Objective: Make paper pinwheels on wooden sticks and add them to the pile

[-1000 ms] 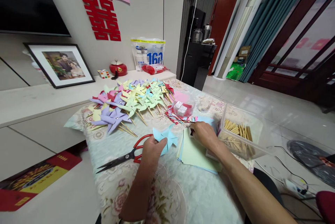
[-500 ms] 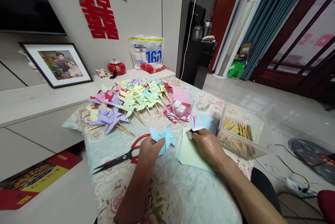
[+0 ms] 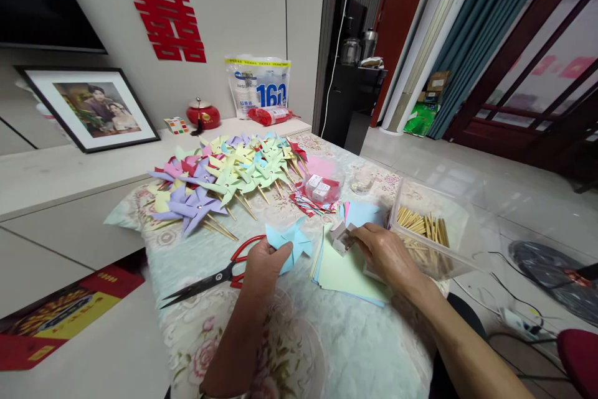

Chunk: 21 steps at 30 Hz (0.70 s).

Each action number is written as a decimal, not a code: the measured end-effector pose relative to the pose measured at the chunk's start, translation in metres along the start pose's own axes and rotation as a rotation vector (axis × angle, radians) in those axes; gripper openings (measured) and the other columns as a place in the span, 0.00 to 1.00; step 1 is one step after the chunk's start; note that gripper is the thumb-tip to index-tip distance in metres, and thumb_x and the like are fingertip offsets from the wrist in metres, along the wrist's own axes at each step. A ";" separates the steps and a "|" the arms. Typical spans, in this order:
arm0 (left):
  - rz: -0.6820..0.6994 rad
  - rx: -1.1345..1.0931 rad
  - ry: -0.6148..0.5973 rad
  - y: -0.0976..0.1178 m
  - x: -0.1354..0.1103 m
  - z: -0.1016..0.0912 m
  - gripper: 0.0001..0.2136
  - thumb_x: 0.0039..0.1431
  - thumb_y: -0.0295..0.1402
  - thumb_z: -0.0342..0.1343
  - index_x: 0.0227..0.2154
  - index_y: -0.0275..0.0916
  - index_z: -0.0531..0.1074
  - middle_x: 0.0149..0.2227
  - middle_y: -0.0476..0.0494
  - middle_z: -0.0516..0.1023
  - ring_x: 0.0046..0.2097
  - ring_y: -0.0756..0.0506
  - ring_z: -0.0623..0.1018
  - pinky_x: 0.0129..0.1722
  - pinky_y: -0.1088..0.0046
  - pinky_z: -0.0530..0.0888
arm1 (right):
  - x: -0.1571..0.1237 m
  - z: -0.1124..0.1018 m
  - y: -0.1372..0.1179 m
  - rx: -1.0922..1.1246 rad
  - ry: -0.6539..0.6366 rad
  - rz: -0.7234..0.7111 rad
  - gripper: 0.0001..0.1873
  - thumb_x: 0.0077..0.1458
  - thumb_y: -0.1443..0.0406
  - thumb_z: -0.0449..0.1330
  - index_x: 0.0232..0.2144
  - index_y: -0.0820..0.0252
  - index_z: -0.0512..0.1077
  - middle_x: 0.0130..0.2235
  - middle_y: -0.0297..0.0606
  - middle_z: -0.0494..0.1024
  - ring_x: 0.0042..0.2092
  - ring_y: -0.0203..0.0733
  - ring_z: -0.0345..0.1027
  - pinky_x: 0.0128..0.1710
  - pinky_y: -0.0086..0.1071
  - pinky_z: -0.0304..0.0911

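The left hand (image 3: 262,260) pinches a blue paper pinwheel (image 3: 297,239), thumb on top; the right hand (image 3: 384,252), palm down, bends its fingers at a small box (image 3: 341,242), grip unclear.

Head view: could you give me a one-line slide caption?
Left hand holds a light-blue paper pinwheel; right hand is at a small box over stacked paper.

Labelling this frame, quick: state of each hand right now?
Left hand: closed, holding the light-blue paper pinwheel.
Right hand: fingers at the small open box; whether they grip anything cannot be told.
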<state>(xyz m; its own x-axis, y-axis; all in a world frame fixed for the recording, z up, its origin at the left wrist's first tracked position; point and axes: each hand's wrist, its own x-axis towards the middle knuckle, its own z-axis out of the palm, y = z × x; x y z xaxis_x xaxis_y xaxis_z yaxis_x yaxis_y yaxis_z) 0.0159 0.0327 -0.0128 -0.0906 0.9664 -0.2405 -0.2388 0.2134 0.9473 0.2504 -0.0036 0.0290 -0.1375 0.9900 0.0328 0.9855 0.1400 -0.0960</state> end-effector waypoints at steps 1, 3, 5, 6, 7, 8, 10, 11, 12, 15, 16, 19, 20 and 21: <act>0.002 0.007 0.002 0.000 0.000 0.000 0.12 0.37 0.35 0.65 0.26 0.34 0.77 0.22 0.49 0.78 0.23 0.48 0.73 0.26 0.74 0.69 | 0.002 -0.002 -0.002 0.028 -0.002 0.012 0.14 0.63 0.72 0.52 0.42 0.59 0.77 0.38 0.42 0.79 0.38 0.40 0.72 0.36 0.29 0.56; 0.004 0.022 0.008 -0.001 0.001 0.000 0.11 0.37 0.35 0.65 0.26 0.35 0.76 0.21 0.50 0.77 0.22 0.49 0.72 0.24 0.75 0.67 | 0.008 -0.006 -0.007 0.074 -0.024 0.019 0.13 0.63 0.70 0.53 0.41 0.58 0.78 0.39 0.42 0.80 0.39 0.41 0.73 0.37 0.28 0.57; -0.001 0.024 0.014 -0.002 0.001 -0.001 0.12 0.37 0.36 0.65 0.26 0.35 0.76 0.21 0.50 0.77 0.22 0.49 0.72 0.25 0.75 0.67 | 0.015 -0.010 -0.011 0.085 -0.080 0.012 0.13 0.62 0.69 0.54 0.40 0.57 0.79 0.39 0.41 0.82 0.40 0.42 0.74 0.36 0.28 0.57; -0.004 0.021 0.012 -0.002 0.002 -0.001 0.12 0.36 0.36 0.65 0.26 0.34 0.76 0.21 0.50 0.77 0.23 0.49 0.72 0.25 0.75 0.68 | 0.019 -0.011 -0.012 0.073 -0.119 0.004 0.13 0.61 0.70 0.54 0.39 0.56 0.79 0.39 0.40 0.82 0.40 0.42 0.75 0.35 0.28 0.56; -0.006 0.020 0.010 -0.002 0.002 -0.001 0.12 0.36 0.36 0.66 0.26 0.34 0.76 0.21 0.50 0.77 0.23 0.49 0.72 0.25 0.75 0.68 | 0.023 -0.012 -0.013 0.053 -0.160 -0.006 0.13 0.60 0.70 0.55 0.39 0.56 0.79 0.39 0.39 0.83 0.39 0.42 0.75 0.33 0.28 0.56; -0.007 0.020 0.008 -0.002 0.002 -0.001 0.13 0.36 0.36 0.66 0.26 0.34 0.76 0.21 0.50 0.77 0.23 0.49 0.71 0.25 0.75 0.68 | 0.028 -0.013 -0.013 0.029 -0.198 -0.012 0.14 0.59 0.71 0.55 0.38 0.55 0.79 0.38 0.39 0.83 0.38 0.42 0.75 0.32 0.28 0.54; -0.005 0.024 0.007 -0.002 0.002 -0.001 0.13 0.36 0.36 0.66 0.27 0.34 0.77 0.22 0.50 0.78 0.23 0.49 0.72 0.25 0.75 0.68 | 0.036 -0.014 -0.014 -0.018 -0.255 -0.017 0.13 0.55 0.73 0.56 0.35 0.56 0.80 0.36 0.39 0.84 0.36 0.42 0.76 0.28 0.29 0.51; -0.002 0.026 0.007 -0.002 0.002 -0.001 0.13 0.36 0.35 0.66 0.27 0.34 0.77 0.22 0.49 0.78 0.23 0.49 0.72 0.25 0.75 0.68 | 0.039 -0.014 -0.014 -0.036 -0.274 -0.017 0.13 0.53 0.74 0.57 0.34 0.57 0.80 0.36 0.40 0.84 0.35 0.43 0.76 0.27 0.30 0.50; -0.001 0.028 0.008 -0.002 0.002 -0.001 0.13 0.36 0.35 0.65 0.28 0.34 0.77 0.22 0.49 0.79 0.24 0.48 0.73 0.26 0.74 0.69 | 0.042 -0.014 -0.015 -0.051 -0.289 -0.017 0.13 0.52 0.74 0.58 0.33 0.57 0.80 0.35 0.42 0.83 0.35 0.44 0.76 0.26 0.30 0.49; -0.004 0.024 0.001 -0.001 0.001 -0.001 0.12 0.37 0.35 0.65 0.27 0.35 0.77 0.22 0.48 0.79 0.25 0.47 0.75 0.27 0.73 0.71 | 0.050 -0.015 -0.019 -0.095 -0.330 -0.020 0.11 0.51 0.74 0.59 0.33 0.60 0.80 0.36 0.46 0.83 0.36 0.46 0.77 0.27 0.30 0.51; -0.009 0.018 -0.003 -0.001 0.001 -0.001 0.12 0.37 0.35 0.65 0.27 0.35 0.77 0.22 0.48 0.79 0.25 0.47 0.75 0.27 0.73 0.71 | 0.051 -0.014 -0.021 -0.109 -0.337 -0.021 0.11 0.52 0.74 0.58 0.33 0.60 0.80 0.37 0.47 0.83 0.37 0.47 0.77 0.27 0.30 0.52; -0.019 0.000 -0.014 -0.001 0.001 -0.001 0.12 0.37 0.35 0.65 0.27 0.35 0.77 0.22 0.49 0.79 0.24 0.47 0.75 0.27 0.73 0.71 | 0.053 -0.012 -0.024 -0.144 -0.343 -0.018 0.13 0.53 0.74 0.58 0.36 0.61 0.80 0.39 0.50 0.83 0.39 0.50 0.78 0.30 0.31 0.57; -0.021 -0.002 -0.015 -0.002 0.001 -0.001 0.12 0.37 0.35 0.65 0.27 0.35 0.77 0.21 0.49 0.78 0.24 0.47 0.74 0.26 0.73 0.71 | 0.053 -0.011 -0.024 -0.154 -0.341 -0.014 0.13 0.53 0.74 0.58 0.38 0.61 0.80 0.40 0.51 0.83 0.40 0.50 0.78 0.31 0.31 0.58; -0.020 -0.003 -0.015 -0.002 0.002 -0.001 0.12 0.37 0.34 0.65 0.27 0.34 0.77 0.21 0.49 0.78 0.23 0.48 0.74 0.26 0.73 0.71 | 0.053 -0.010 -0.023 -0.164 -0.340 -0.011 0.14 0.53 0.74 0.58 0.39 0.62 0.80 0.40 0.52 0.83 0.41 0.50 0.78 0.33 0.31 0.59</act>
<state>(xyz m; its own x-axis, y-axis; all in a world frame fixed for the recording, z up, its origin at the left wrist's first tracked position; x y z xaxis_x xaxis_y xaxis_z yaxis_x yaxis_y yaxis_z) 0.0153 0.0336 -0.0152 -0.0715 0.9639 -0.2564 -0.2434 0.2324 0.9417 0.2210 0.0456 0.0433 -0.1464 0.9422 -0.3014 0.9828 0.1732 0.0638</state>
